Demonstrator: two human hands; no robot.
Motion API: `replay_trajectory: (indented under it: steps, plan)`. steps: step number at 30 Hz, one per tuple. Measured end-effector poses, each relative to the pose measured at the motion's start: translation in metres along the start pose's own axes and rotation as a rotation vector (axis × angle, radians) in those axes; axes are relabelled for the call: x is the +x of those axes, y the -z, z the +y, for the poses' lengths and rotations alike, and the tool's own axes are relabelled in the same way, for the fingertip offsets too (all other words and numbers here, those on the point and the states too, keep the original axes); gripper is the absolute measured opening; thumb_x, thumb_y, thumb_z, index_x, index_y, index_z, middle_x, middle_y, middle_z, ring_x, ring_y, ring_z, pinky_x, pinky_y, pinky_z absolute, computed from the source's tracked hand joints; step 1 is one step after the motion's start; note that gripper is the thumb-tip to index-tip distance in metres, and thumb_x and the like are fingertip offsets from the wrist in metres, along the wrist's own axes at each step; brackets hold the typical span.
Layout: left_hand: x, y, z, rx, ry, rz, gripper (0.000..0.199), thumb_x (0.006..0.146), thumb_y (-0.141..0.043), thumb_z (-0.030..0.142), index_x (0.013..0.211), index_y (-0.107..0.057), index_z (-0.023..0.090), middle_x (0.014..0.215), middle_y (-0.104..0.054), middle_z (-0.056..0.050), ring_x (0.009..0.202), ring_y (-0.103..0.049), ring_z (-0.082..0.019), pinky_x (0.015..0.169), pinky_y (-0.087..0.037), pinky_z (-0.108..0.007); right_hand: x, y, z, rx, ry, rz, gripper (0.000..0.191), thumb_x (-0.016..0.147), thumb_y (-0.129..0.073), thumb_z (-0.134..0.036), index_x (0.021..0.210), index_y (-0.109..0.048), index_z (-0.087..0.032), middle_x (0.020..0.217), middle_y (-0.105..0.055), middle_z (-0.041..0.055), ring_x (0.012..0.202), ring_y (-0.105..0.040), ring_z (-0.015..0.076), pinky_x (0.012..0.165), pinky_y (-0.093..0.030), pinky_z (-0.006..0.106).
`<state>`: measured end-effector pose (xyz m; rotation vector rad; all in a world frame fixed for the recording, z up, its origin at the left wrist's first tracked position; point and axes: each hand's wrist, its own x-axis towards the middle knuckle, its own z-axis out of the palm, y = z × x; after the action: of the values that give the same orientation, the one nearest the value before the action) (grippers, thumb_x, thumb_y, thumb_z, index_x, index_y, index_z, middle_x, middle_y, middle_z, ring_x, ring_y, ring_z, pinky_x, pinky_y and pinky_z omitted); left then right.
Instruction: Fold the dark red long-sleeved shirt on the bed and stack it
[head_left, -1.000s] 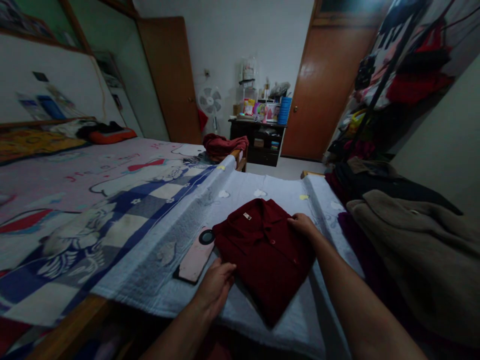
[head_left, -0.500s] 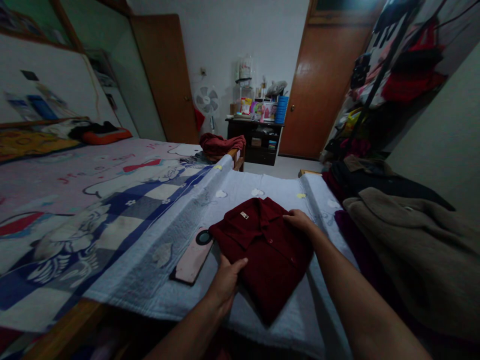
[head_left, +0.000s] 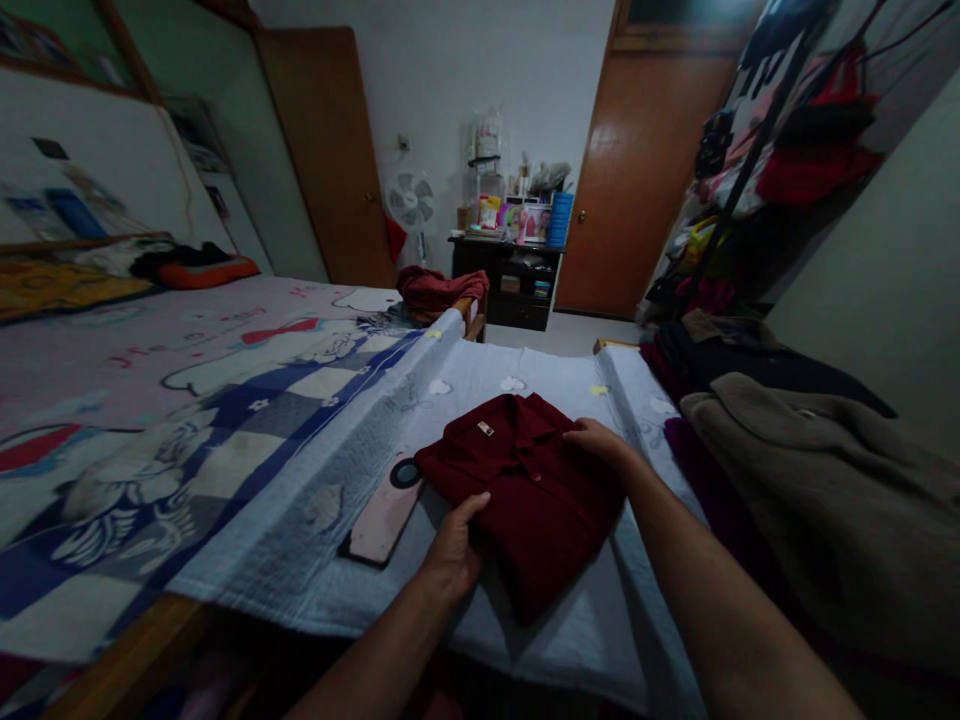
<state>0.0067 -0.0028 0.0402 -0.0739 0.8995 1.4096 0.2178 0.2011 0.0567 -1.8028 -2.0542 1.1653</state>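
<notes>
A folded dark red shirt with a collar, buttons and a small white label lies in front of me on a pale blue cloth. My left hand grips its near left edge, thumb on top and the other fingers hidden beneath. On the far right edge, my right hand pinches the fabric near the shoulder. A pink phone with a round black camera ring lies just left of the shirt, close to its left corner.
A bed with a pink and blue patterned cover spreads out on the left. Folded clothes, including a grey-brown fleece, are piled on the right. At the back stand a fan, a dark cabinet and a brown door.
The shirt's near end has been lifted and drawn away from me, so its lower corner sits farther up. My left hand has shifted slightly forward with it; my right hand keeps its hold.
</notes>
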Motion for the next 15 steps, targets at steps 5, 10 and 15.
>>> replay_trajectory:
  steps: [5,10,15]
  plan:
    - [0.003,-0.003,-0.002,0.051,-0.053,0.000,0.032,0.077,-0.066,0.014,0.108,-0.068,0.010,0.102,-0.074,-0.013,0.098,-0.070,-0.025,0.096,-0.052,-0.040,-0.006,-0.005,0.004,0.077,0.005,-0.052,0.026,0.083,-0.060,-0.028,0.103,-0.067,-0.013,0.089,-0.074,0.0068,0.070,-0.067,0.0153,0.057,-0.047,0.021]
    - [0.006,-0.001,-0.006,0.087,-0.132,-0.016,0.035,0.079,-0.072,0.026,0.111,-0.068,0.013,0.107,-0.073,-0.013,0.102,-0.069,-0.025,0.100,-0.050,-0.040,-0.012,-0.008,0.001,0.074,0.031,-0.020,0.027,0.084,-0.060,-0.025,0.106,-0.067,-0.011,0.094,-0.073,0.0079,0.072,-0.066,0.0153,0.056,-0.046,0.020]
    - [0.004,-0.001,-0.006,0.031,-0.159,-0.017,0.044,0.081,-0.071,0.032,0.121,-0.062,0.016,0.113,-0.071,-0.012,0.104,-0.068,-0.025,0.099,-0.050,-0.042,-0.016,-0.008,-0.003,0.034,0.053,0.031,0.026,0.082,-0.061,-0.023,0.104,-0.068,-0.011,0.095,-0.073,0.0072,0.074,-0.065,0.0151,0.058,-0.045,0.020]
